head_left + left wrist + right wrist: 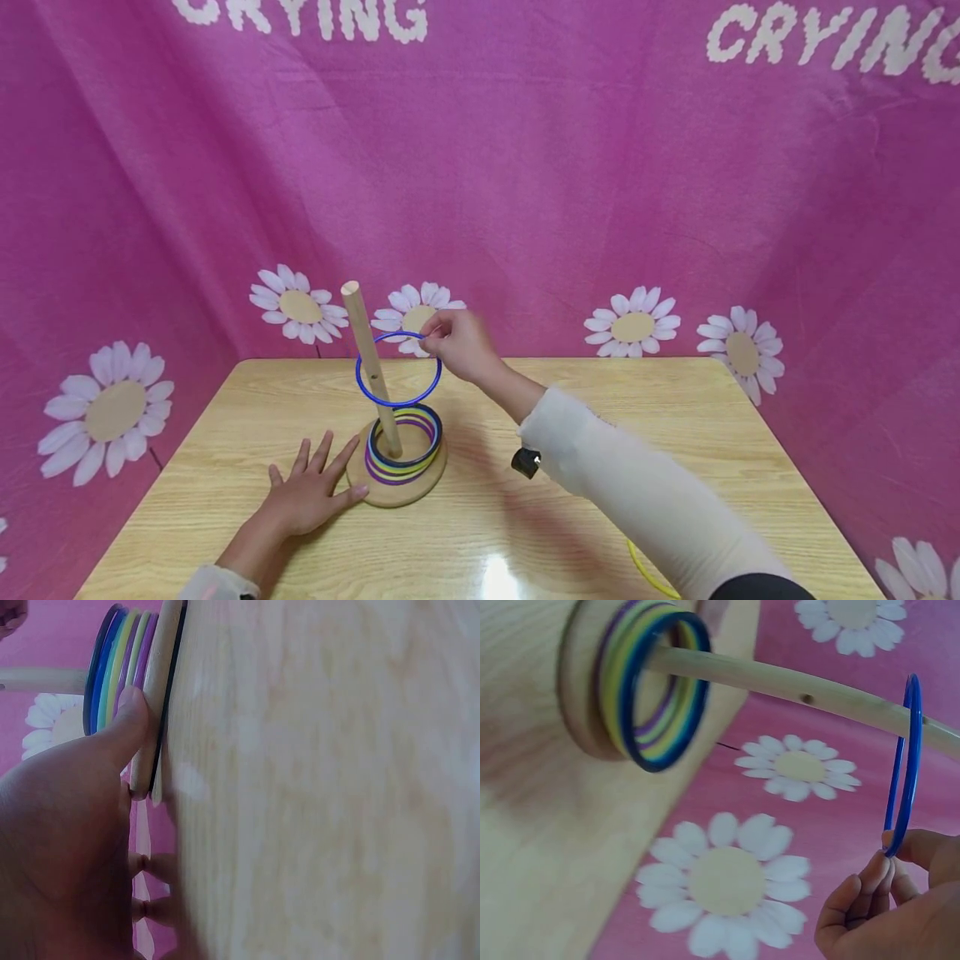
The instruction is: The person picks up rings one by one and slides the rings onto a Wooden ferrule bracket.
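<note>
My right hand (463, 343) pinches a thin blue ring (399, 405) by its right side, between thumb and fingertips. The ring hangs in the air around a wooden peg (364, 333), well above a stack of rings. Those stacked rings (405, 475), dark blue, yellow, purple and other colours, lie around the peg's foot on a round wooden base (390, 498). With fingers spread, my left hand (303, 496) rests on the table at the base's left side. Its thumb (129, 727) touches the base's edge in the left wrist view.
Part of a yellow ring (643, 567) shows on the light wooden table (465, 533), partly hidden beneath my right forearm. A pink cloth (525, 167) with white daisies hangs behind the table and along its sides.
</note>
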A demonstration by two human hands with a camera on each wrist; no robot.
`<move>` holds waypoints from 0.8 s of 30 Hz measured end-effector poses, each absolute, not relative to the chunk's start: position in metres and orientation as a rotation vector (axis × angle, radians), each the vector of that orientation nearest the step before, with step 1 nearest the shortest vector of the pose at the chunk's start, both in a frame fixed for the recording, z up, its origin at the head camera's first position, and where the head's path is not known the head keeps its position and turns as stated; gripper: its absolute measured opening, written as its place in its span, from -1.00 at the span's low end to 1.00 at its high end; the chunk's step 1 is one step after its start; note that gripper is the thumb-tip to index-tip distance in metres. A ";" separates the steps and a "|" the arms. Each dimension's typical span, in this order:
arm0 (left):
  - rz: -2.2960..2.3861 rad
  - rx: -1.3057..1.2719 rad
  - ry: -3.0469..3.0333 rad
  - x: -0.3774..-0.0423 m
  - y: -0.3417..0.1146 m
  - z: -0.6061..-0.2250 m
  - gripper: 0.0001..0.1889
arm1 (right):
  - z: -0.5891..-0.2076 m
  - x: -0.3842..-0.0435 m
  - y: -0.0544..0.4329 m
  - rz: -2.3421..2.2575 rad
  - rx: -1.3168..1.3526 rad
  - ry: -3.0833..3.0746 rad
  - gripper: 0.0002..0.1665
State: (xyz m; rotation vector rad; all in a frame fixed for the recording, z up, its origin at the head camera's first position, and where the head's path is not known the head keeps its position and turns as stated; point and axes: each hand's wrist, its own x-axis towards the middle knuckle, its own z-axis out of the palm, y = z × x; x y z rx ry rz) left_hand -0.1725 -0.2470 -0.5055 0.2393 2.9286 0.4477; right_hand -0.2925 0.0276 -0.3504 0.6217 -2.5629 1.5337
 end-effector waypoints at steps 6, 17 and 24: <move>0.456 0.244 2.943 -0.172 -0.247 -0.506 -0.08 | -0.384 -0.292 0.028 1.537 0.562 -2.588 -0.96; 0.442 0.250 2.951 -0.174 -0.248 -0.508 -0.08 | -0.435 -0.283 0.021 1.533 0.352 -2.674 -0.93; 0.435 0.242 2.946 -0.172 -0.247 -0.506 -0.09 | -0.454 -0.280 0.017 1.589 0.225 -2.678 -0.90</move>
